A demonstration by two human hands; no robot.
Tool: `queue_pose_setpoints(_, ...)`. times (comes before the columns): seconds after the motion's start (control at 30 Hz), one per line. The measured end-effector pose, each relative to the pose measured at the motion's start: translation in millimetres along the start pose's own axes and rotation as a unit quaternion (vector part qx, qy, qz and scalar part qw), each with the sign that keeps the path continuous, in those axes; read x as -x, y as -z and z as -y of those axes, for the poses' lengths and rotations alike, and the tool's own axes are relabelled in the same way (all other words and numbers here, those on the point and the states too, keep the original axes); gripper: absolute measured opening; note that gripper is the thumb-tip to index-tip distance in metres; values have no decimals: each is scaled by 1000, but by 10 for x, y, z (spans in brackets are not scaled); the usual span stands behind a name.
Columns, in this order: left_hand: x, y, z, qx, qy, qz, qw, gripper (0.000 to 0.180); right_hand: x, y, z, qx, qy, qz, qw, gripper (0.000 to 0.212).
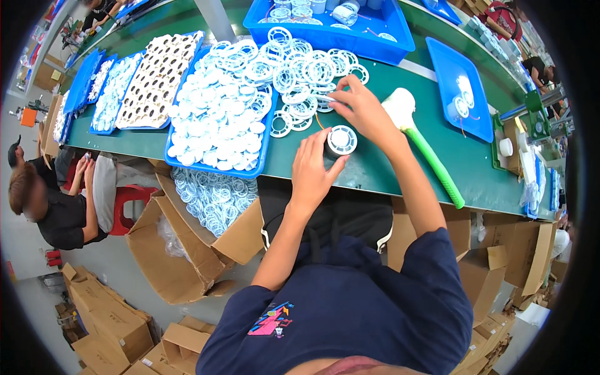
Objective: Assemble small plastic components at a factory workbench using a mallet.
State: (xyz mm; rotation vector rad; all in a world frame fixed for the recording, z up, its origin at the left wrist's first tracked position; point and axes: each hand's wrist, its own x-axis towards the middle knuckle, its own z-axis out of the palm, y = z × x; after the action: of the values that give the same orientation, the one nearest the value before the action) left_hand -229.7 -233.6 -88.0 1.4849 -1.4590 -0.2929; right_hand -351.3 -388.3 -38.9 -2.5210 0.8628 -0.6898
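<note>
My left hand (310,170) is curled round a small round unit (342,140) with a white disc-shaped top, which stands on the green bench. An orange wire (319,120) runs up from beside it. Above and to the right, my right hand (364,111) pinches a pale plastic ring (322,98) at the near edge of a heap of similar rings (284,78). My fingertips partly cover that ring. Just right of my right hand lies a mallet (431,157) with a white head and a green handle.
A blue tray (261,164) heaped with white discs stands at left, beside trays of parts (153,81). At the back is a deep blue bin (387,53); a shallow blue tray (480,122) lies at right. Below the bench are cartons (240,234). A co-worker (69,206) sits at left.
</note>
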Motion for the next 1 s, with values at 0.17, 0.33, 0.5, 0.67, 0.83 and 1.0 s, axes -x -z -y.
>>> queue_pose_setpoints(0.17, 7, 22, 23, -4, 12, 3, 1000, 61, 292, 373, 272, -128, -153, -50, 979, 23)
queue_pose_setpoints(0.33, -47, 12, 9, 6, 19, 10, 1000, 62, 985, 482, 312, -214, -322, -1, 922, 27)
queue_pose_setpoints(0.5, -50, -18, 2, 8, 15, 11, 1000, 61, 1264, 396, 475, -56, -299, -47, 951, 38)
queue_pose_setpoints(0.67, -42, -19, 2, 13, 24, 19, 999, 60, 1381, 277, 288, 42, -152, 5, 988, 45)
queue_pose_setpoints(0.83, -4, -17, -136, 8, 67, 18, 998, 60, 1300, 227, 392, -37, -206, -75, 975, 49)
queue_pose_setpoints(1.0, 17, -108, -127, -14, 58, -15, 998, 65, 859, 126, 651, -39, -58, -156, 985, 53)
